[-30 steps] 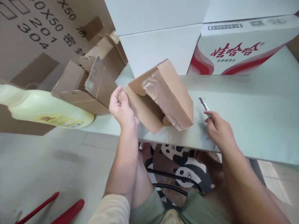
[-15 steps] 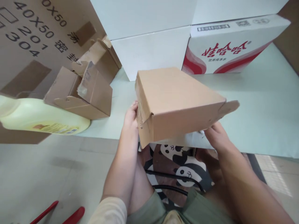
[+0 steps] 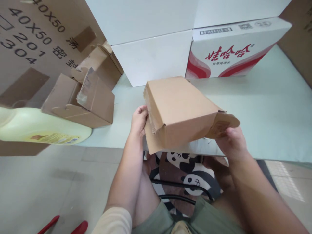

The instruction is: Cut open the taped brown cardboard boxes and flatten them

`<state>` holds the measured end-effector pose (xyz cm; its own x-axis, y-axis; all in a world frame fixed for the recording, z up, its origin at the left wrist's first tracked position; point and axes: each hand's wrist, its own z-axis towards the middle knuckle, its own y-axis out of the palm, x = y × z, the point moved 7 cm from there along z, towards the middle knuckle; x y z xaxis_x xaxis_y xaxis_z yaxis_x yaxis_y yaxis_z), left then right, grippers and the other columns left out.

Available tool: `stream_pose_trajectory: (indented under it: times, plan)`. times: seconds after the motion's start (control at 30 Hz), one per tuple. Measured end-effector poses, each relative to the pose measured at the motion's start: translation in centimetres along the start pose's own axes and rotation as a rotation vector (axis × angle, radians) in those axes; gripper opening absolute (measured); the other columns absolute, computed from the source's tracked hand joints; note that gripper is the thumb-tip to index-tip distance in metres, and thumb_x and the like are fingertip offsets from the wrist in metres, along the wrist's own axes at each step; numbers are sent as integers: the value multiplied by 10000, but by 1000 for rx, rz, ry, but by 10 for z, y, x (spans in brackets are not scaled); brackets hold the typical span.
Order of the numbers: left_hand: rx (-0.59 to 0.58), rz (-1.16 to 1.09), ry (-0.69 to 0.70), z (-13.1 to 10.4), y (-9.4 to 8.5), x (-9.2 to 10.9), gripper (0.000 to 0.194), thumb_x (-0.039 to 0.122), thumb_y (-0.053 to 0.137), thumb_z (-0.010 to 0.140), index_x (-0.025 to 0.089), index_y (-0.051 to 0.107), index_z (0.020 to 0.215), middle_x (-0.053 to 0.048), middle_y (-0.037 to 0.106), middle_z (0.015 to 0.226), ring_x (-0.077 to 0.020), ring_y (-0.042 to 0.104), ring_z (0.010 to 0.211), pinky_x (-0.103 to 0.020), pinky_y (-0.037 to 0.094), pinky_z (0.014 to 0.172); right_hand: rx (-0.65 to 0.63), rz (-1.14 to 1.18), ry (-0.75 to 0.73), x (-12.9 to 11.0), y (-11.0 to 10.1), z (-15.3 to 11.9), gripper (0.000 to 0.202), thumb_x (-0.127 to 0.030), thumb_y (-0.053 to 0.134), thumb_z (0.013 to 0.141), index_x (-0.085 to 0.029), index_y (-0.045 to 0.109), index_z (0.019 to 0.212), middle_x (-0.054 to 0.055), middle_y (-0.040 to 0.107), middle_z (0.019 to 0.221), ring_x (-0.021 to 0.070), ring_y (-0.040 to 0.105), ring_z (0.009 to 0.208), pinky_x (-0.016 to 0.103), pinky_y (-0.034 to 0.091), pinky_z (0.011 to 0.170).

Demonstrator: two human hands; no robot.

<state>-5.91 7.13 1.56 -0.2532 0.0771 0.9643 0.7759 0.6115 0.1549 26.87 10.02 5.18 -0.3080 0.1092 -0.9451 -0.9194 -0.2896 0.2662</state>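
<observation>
A brown cardboard box (image 3: 182,100) is held tilted between my two hands, over the near edge of the table. My left hand (image 3: 140,121) grips its left end, fingers closed at a loose flap with torn tape along the edge. On the opposite end, my right hand (image 3: 231,139) pinches a rounded flap that sticks out from the box. Part of each hand's fingers is hidden behind the cardboard. What is inside the box cannot be seen.
Left on the table stand an opened brown box (image 3: 90,107) and a pale yellow bottle (image 3: 48,126) lying on its side. White cartons, one with red lettering (image 3: 226,57), stand at the back. A large printed carton (image 3: 24,74) rises at far left. Red handles (image 3: 80,227) show near the floor.
The box has turned slightly and dropped a little. My right hand has shifted onto the right flap, which now bends further outward. The camera view has moved slightly.
</observation>
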Motion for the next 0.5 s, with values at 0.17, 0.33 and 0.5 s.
stream_pose_trajectory:
  times: [0.17, 0.33, 0.5]
  plan:
    - [-77, 260, 162, -9, 13, 10, 878, 315, 923, 568, 270, 507, 1340, -161, 582, 1409, -325, 638, 1193, -447, 531, 991, 88, -178, -14, 6, -10, 1, 424, -539, 728, 798, -333, 667, 1163, 38, 734, 1070, 279, 697, 1033, 461, 552, 919]
    - [-72, 313, 404, -8, 6, 25, 725, 423, 830, 710, 311, 543, 1366, -105, 402, 1582, -364, 374, 1462, -514, 326, 1182, 159, -215, 13, 8, -18, 0, 446, -544, 725, 783, -326, 651, 1165, 28, 715, 1022, 257, 696, 937, 434, 561, 850]
    - [-204, 307, 653, -24, 16, 48, 235, 348, 721, 810, 283, 745, 1035, -44, 687, 1265, -263, 516, 1354, -444, 188, 1251, 194, -216, 56, 0, -18, 1, 440, -552, 708, 760, -319, 623, 1125, 44, 697, 1005, 269, 678, 908, 454, 550, 820]
